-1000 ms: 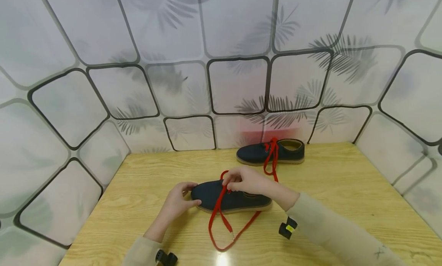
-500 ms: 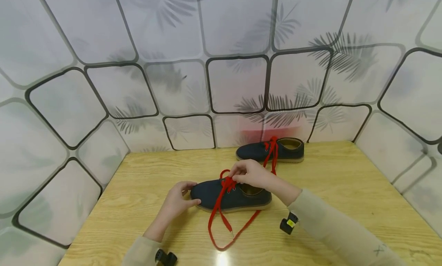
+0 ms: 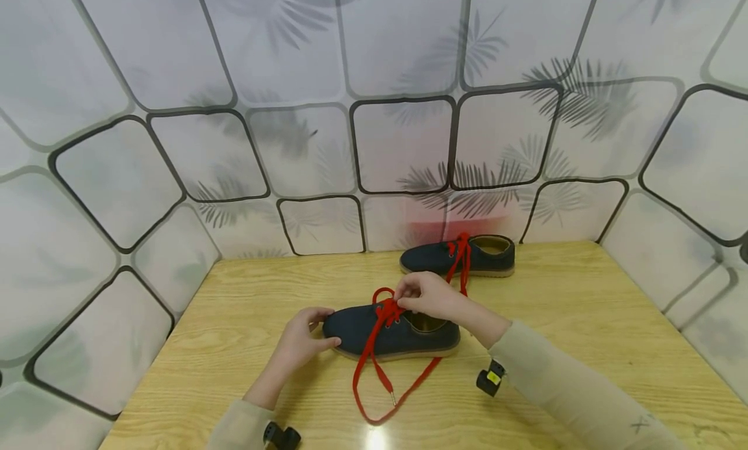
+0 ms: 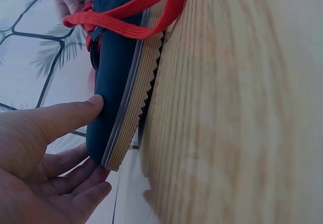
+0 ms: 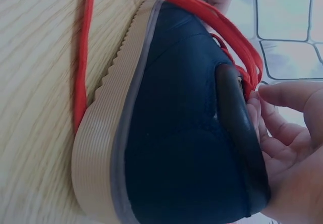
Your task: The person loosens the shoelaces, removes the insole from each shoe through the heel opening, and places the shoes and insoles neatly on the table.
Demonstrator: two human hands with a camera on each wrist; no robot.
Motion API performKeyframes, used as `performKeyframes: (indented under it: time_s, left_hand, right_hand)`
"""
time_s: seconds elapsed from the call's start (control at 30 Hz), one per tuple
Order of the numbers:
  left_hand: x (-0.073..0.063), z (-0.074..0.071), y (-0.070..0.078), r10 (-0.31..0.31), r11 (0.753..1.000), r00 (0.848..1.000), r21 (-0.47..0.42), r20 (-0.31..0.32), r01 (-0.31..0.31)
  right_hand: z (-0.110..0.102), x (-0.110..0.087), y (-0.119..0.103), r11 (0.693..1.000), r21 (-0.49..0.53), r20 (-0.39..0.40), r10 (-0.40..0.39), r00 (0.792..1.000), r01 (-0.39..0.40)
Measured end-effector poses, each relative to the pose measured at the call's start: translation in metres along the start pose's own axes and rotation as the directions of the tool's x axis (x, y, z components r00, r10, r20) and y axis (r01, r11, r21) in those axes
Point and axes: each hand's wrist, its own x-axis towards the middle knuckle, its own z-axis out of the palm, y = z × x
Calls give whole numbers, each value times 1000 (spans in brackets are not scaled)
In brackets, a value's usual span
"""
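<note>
A navy shoe with a ribbed tan sole lies on the table, its toe to the left. My left hand grips the toe, thumb on the near side and fingers round the tip. Over the shoe's throat my right hand pinches the red shoelace at its knot; the exact pinch point is partly hidden by the fingers. A lace loop reaches the thumb in the right wrist view. From the knot, long lace strands hang over the near side onto the wood, one ending in a metal tip.
Behind, a matching navy shoe with a tied red lace stands near the back wall. The wooden table is bounded by a patterned curtain at the back and sides. Each wrist wears a small black camera.
My right hand has shifted slightly right and back from over the front of the lacing, uncovering the knot and the shoe's opening. My left hand stays on the toe.
</note>
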Motion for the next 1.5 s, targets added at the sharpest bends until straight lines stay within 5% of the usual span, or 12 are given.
performKeyframes:
  time_s: [0.23, 0.8, 1.17, 1.5]
  left_hand:
    - [0, 0, 1, 4, 1000, 1000, 7, -4, -4]
    - [0, -1, 1, -1, 1000, 1000, 12, -1, 1]
    - [1, -1, 2, -9, 1000, 1000, 17, -3, 9]
    - [1, -2, 3, -14, 1000, 1000, 12, 4, 14]
  right_hand:
    - [-2, -1, 4, 996, -38, 43, -75, 996, 76]
    - [-1, 0, 6, 993, -51, 102, -99, 990, 104]
    - [-2, -2, 5, 980, -156, 102, -106, 989, 121]
    - [-3, 2, 8, 999, 4, 150, -36, 988, 35]
